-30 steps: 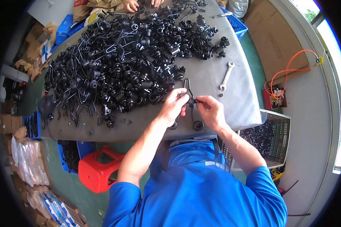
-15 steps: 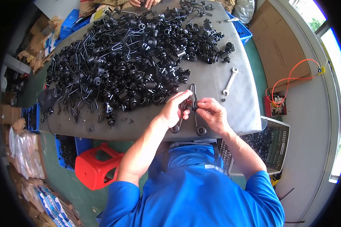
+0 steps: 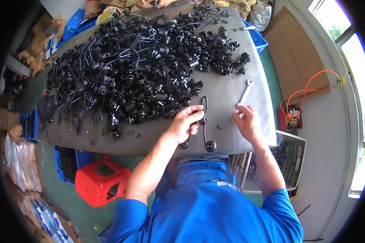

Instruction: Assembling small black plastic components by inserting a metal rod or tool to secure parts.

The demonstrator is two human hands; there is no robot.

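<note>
My left hand (image 3: 182,124) is closed round a black bent-rod bracket (image 3: 205,131), held over the near edge of the table. The bracket has a narrow loop at its far end and round bushings at its near ends; my fingers hide part of its middle. To the right, my right hand (image 3: 248,123) is down at the tabletop with thumb and fingers bent together. Its fingertips are at the near end of an open-ended wrench (image 3: 245,93). What they pinch, if anything, is hidden.
A large heap of black rods, clamps and bushings (image 3: 129,69) covers much of the grey table (image 3: 227,133). Another person's hands (image 3: 148,4) are at the far edge. A red stool (image 3: 95,182), a blue bin (image 3: 83,158) and a grey crate (image 3: 294,162) stand near me.
My right hand has let go of the bracket and moved right to the wrench's near end. The small black piece there is no longer visible. My left hand still holds the bracket.
</note>
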